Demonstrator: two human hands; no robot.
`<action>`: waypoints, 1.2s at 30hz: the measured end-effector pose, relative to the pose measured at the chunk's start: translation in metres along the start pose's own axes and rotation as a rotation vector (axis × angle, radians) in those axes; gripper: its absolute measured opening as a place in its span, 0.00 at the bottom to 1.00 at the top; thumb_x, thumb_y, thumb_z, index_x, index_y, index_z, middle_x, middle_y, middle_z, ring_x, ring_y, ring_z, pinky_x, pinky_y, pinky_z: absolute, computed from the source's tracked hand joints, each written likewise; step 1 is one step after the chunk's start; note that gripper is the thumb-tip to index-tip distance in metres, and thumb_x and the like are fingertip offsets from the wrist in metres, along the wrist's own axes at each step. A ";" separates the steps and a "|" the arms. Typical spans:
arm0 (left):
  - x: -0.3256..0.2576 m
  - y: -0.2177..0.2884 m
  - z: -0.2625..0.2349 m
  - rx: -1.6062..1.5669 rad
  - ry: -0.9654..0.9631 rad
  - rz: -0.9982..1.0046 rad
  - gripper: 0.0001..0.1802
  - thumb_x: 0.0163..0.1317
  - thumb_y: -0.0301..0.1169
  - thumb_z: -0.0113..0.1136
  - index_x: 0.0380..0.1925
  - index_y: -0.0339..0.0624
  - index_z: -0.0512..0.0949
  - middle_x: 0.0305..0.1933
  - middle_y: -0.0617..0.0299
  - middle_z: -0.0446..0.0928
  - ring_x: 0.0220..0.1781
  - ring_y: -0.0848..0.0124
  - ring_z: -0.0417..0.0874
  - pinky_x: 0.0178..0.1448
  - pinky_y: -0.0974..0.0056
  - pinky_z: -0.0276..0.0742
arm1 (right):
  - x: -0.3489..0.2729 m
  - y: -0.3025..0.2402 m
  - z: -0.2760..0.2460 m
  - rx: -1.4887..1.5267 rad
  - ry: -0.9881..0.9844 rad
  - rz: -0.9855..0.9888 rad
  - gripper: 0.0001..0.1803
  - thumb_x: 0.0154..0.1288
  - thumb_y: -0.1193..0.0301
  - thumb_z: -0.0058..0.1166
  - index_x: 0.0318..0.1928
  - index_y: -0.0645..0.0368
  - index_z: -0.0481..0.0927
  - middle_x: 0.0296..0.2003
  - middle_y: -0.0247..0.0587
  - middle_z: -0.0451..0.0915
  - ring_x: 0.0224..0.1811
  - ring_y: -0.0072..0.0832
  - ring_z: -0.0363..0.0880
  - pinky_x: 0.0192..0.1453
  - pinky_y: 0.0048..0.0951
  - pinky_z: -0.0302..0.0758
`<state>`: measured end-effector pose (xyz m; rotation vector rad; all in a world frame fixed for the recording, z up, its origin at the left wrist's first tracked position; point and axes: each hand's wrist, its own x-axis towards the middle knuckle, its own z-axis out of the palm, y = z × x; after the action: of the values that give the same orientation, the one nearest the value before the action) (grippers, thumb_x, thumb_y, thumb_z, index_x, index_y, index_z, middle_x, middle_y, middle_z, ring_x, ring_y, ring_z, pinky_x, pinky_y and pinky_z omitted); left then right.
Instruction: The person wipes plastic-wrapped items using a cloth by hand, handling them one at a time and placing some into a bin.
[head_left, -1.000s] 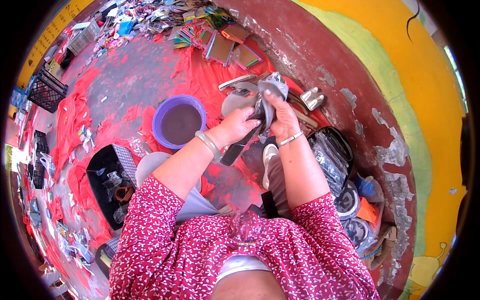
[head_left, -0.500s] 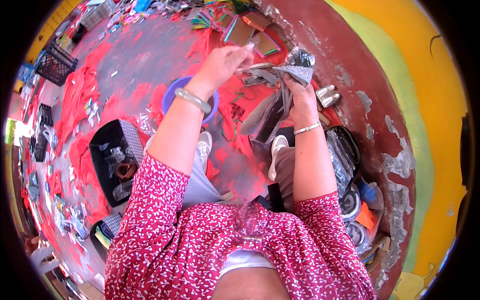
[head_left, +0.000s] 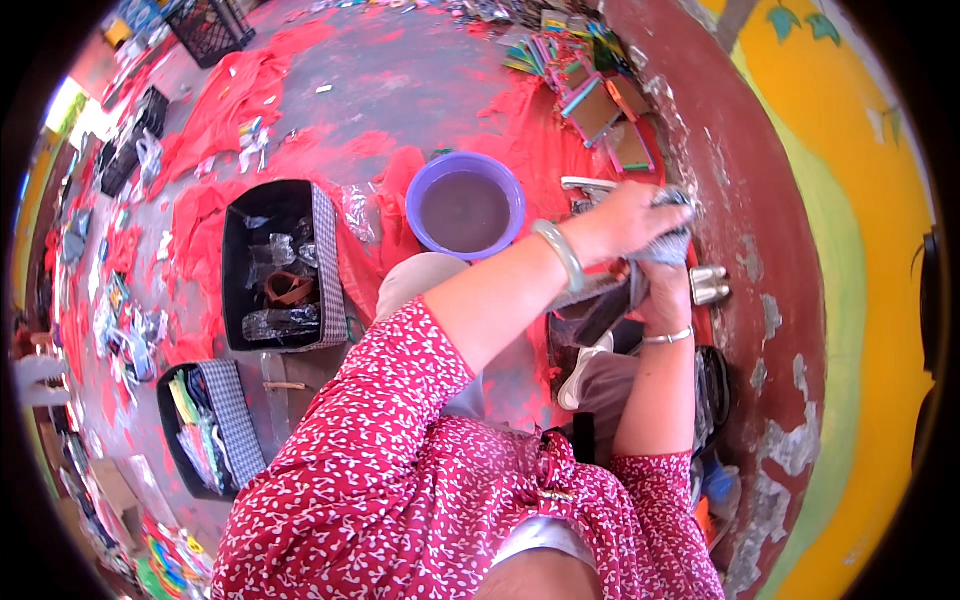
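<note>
You've got grey cloth [head_left: 662, 250] pinched in left hand [head_left: 628, 220] and right hand [head_left: 664, 302], by the right edge of the floor [head_left: 385, 95].

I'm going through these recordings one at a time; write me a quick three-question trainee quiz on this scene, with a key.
1. Multiple choice: where does the brown strap lie?
a) in the smaller checked bin
b) in the larger checked bin
c) in the black crate
2. True or false: the left grip is dipped in the purple basin.
3. Short answer: which wrist wears the pale green bangle?

Key:
1. b
2. False; it is at the grey textured item, up by the right grip.
3. The left; the right wears a silver-coloured band.
</note>
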<state>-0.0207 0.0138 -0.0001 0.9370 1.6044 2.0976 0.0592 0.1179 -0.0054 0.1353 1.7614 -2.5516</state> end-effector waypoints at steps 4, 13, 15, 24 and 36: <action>0.002 0.006 0.007 0.197 0.085 0.063 0.15 0.61 0.39 0.53 0.32 0.37 0.77 0.23 0.63 0.75 0.30 0.79 0.73 0.38 0.67 0.71 | -0.006 0.000 -0.001 0.053 -0.017 -0.042 0.18 0.50 0.68 0.62 0.41 0.59 0.74 0.25 0.36 0.77 0.22 0.25 0.75 0.25 0.24 0.73; 0.003 0.034 -0.009 -0.254 0.360 0.062 0.15 0.60 0.37 0.52 0.26 0.34 0.78 0.22 0.60 0.79 0.24 0.75 0.77 0.29 0.66 0.72 | -0.009 0.004 0.006 -0.178 -0.176 0.105 0.20 0.50 0.65 0.63 0.40 0.61 0.71 0.20 0.38 0.75 0.20 0.26 0.75 0.24 0.24 0.71; 0.002 0.035 -0.027 -0.194 0.367 0.080 0.15 0.63 0.38 0.51 0.33 0.36 0.77 0.30 0.56 0.80 0.27 0.74 0.79 0.31 0.68 0.75 | -0.010 0.007 0.013 -0.216 -0.161 0.132 0.15 0.50 0.67 0.63 0.35 0.62 0.75 0.22 0.40 0.77 0.20 0.26 0.75 0.25 0.24 0.72; -0.005 0.061 -0.062 -0.437 0.530 0.055 0.14 0.62 0.39 0.51 0.34 0.38 0.74 0.32 0.46 0.79 0.28 0.66 0.81 0.32 0.64 0.78 | -0.016 0.010 0.002 -0.349 -0.395 0.236 0.11 0.57 0.67 0.58 0.36 0.62 0.79 0.23 0.33 0.78 0.24 0.21 0.76 0.29 0.23 0.73; -0.010 0.061 -0.106 -0.609 0.714 0.065 0.16 0.64 0.37 0.46 0.38 0.32 0.71 0.38 0.43 0.78 0.41 0.54 0.80 0.40 0.53 0.79 | -0.033 0.009 0.015 -0.294 -0.187 0.095 0.17 0.55 0.73 0.56 0.46 0.59 0.72 0.29 0.29 0.77 0.25 0.18 0.74 0.27 0.19 0.70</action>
<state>-0.0774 -0.0878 0.0389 0.0259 1.0305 2.9041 0.0915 0.0996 -0.0054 -0.0272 1.9746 -2.1338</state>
